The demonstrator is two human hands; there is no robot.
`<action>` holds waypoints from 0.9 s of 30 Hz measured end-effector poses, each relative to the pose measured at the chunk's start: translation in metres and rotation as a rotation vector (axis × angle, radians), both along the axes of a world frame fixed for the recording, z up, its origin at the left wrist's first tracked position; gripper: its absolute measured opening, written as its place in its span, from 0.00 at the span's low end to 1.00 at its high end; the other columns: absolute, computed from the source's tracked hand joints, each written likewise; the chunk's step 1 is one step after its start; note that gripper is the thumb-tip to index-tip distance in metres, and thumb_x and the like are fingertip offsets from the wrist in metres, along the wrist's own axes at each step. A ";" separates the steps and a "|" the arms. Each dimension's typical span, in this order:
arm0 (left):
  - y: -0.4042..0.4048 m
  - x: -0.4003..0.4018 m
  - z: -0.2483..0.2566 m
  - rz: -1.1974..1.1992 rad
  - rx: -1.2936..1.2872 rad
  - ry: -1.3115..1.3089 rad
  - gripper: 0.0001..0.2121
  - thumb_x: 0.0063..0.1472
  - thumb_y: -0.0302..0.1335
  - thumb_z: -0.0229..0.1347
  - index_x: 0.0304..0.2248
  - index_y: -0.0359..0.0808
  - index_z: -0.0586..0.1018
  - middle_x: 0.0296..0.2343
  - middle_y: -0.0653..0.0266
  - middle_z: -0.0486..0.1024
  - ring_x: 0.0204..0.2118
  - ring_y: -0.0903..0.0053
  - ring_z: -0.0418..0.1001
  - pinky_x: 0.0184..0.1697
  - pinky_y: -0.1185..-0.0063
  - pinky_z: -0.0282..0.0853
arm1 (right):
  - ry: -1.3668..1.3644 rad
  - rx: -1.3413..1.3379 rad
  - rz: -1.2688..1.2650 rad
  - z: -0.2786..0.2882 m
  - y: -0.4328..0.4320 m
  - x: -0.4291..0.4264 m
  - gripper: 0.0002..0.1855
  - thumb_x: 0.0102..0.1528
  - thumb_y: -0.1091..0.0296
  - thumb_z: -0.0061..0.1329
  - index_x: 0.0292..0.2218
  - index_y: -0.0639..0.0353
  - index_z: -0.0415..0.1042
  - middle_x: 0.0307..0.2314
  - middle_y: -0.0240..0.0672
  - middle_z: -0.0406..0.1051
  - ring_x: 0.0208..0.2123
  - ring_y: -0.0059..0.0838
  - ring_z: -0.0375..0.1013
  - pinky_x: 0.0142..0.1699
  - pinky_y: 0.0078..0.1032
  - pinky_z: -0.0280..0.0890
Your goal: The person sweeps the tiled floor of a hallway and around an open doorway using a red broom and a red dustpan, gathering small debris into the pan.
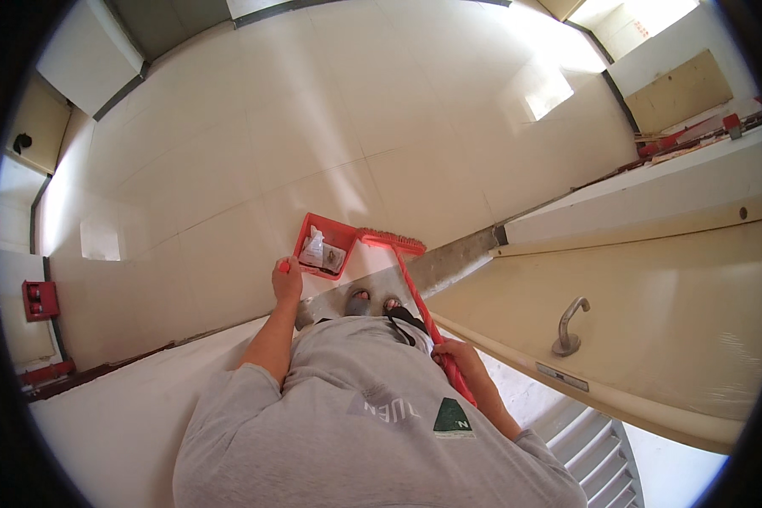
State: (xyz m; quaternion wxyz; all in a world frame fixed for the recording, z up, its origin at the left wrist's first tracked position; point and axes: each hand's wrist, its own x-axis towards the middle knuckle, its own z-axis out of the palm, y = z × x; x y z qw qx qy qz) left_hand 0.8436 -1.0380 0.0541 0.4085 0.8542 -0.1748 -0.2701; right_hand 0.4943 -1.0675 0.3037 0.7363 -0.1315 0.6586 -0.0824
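My left hand [287, 280] is closed around the handle of a red plastic dustpan [301, 236]. Inside the pan lie a crumpled white wrapper [314, 246] and other bits of litter. My right hand [460, 359] grips the red handle of a broom [413, 282], which runs down alongside my right hip. The broom's head with reddish bristles [390, 239] is just right of the dustpan, close to its right edge. Both are ahead of my sandalled feet, which stand on a grey stone threshold.
Beyond the threshold spreads a pale tiled floor [330, 127]. An open cream door [648, 298] with a metal lever handle [568, 336] stands on my right. Grey stairs [594, 454] show behind it. A red box [40, 300] holding fire extinguishers, it seems, is at the far left wall.
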 end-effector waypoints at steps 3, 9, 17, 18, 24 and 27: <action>0.003 0.000 0.007 -0.019 -0.009 0.032 0.14 0.54 0.37 0.49 0.30 0.32 0.75 0.26 0.53 0.75 0.30 0.63 0.73 0.35 0.72 0.66 | 0.014 -0.051 0.045 0.003 -0.005 0.000 0.08 0.47 0.71 0.45 0.31 0.65 0.69 0.17 0.32 0.66 0.16 0.20 0.64 0.21 0.15 0.60; 0.006 0.000 0.009 -0.025 0.001 0.021 0.14 0.55 0.37 0.49 0.30 0.33 0.75 0.27 0.53 0.75 0.32 0.64 0.73 0.36 0.72 0.66 | -0.099 -0.172 -0.115 0.002 -0.025 -0.023 0.14 0.48 0.77 0.42 0.38 0.72 0.65 0.21 0.37 0.68 0.16 0.19 0.66 0.17 0.12 0.59; 0.002 -0.004 0.010 -0.051 -0.001 0.016 0.14 0.55 0.37 0.49 0.30 0.33 0.75 0.26 0.53 0.75 0.31 0.65 0.73 0.36 0.73 0.66 | 0.060 -0.369 -0.033 -0.012 -0.044 -0.020 0.09 0.47 0.75 0.44 0.31 0.70 0.69 0.19 0.36 0.68 0.16 0.19 0.66 0.18 0.14 0.61; 0.003 -0.002 0.008 -0.052 -0.008 0.018 0.14 0.55 0.37 0.49 0.30 0.33 0.75 0.26 0.54 0.75 0.31 0.65 0.73 0.36 0.73 0.66 | 0.090 -0.380 -0.020 -0.011 -0.048 -0.011 0.07 0.47 0.75 0.45 0.28 0.69 0.69 0.17 0.35 0.67 0.16 0.20 0.66 0.19 0.15 0.61; 0.007 0.001 0.004 -0.039 -0.019 0.016 0.14 0.55 0.36 0.49 0.30 0.32 0.74 0.26 0.53 0.75 0.30 0.64 0.73 0.35 0.73 0.66 | 0.106 -0.368 -0.009 -0.057 -0.048 -0.016 0.04 0.46 0.76 0.44 0.26 0.67 0.67 0.15 0.35 0.65 0.14 0.23 0.65 0.19 0.17 0.61; 0.013 0.005 0.003 -0.083 -0.002 -0.017 0.13 0.55 0.35 0.49 0.30 0.32 0.75 0.26 0.53 0.74 0.30 0.65 0.73 0.35 0.73 0.66 | 0.114 -0.291 -0.003 -0.063 -0.031 -0.021 0.03 0.46 0.76 0.44 0.25 0.67 0.67 0.14 0.35 0.65 0.14 0.24 0.64 0.19 0.18 0.61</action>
